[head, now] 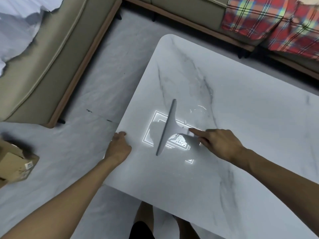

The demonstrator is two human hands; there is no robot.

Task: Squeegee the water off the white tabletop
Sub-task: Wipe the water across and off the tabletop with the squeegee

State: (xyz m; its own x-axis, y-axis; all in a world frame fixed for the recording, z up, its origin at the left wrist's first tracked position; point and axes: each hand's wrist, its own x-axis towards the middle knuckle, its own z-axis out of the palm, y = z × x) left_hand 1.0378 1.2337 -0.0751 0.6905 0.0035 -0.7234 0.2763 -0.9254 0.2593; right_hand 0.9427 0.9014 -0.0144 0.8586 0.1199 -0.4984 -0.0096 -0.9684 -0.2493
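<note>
White marble tabletop (241,118) among sofas (43,66), wet sheen near grey squeegee (166,128); both hands' fingers loose, gripping nothing.

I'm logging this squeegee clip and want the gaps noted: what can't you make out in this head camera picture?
- Right hand on the squeegee: the handle end is under the fingers and blurred, so the grip is unclear.
- Water on the tabletop: droplets show only inside the lamp glare; the spread elsewhere is unreadable.
- Tabletop's right and near ends: cut off by the frame.
- Left hand at the table's edge: fingertips curl out of sight.
- Cardboard box label: too small.
</note>
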